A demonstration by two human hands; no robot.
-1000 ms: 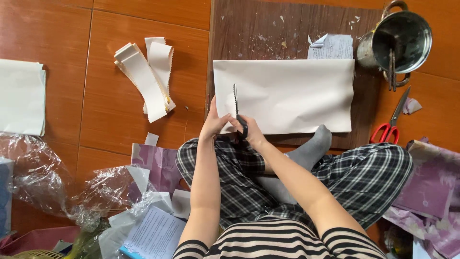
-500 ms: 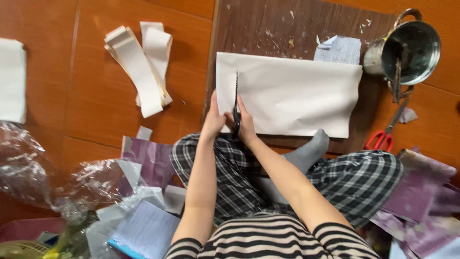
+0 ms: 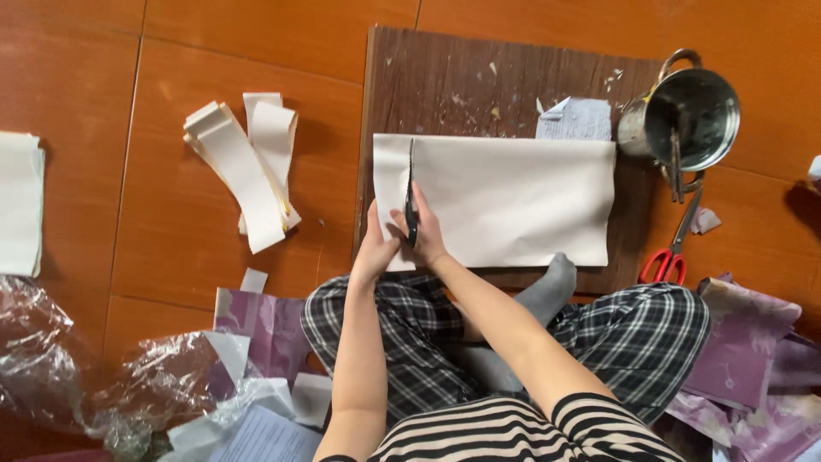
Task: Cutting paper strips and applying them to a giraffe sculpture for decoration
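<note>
A folded white paper sheet (image 3: 513, 201) lies on a dark wooden board (image 3: 479, 85) in front of me. My right hand (image 3: 425, 231) grips black scissors (image 3: 411, 192) whose blades reach far up through the sheet near its left end. A narrow white strip (image 3: 389, 175) is split off to the left of the blades. My left hand (image 3: 374, 248) pinches the near edge of that strip. My legs in checked trousers are crossed below the board.
A stack of cut white strips (image 3: 248, 167) lies on the orange floor to the left. A metal pot (image 3: 684, 120) and red-handled scissors (image 3: 671, 248) sit at the right. White paper (image 3: 19, 201), crumpled plastic (image 3: 51, 359) and purple sheets (image 3: 744, 351) surround me.
The scissors have travelled away from me, from the sheet's near edge almost to its far edge. Both hands stayed at the near edge.
</note>
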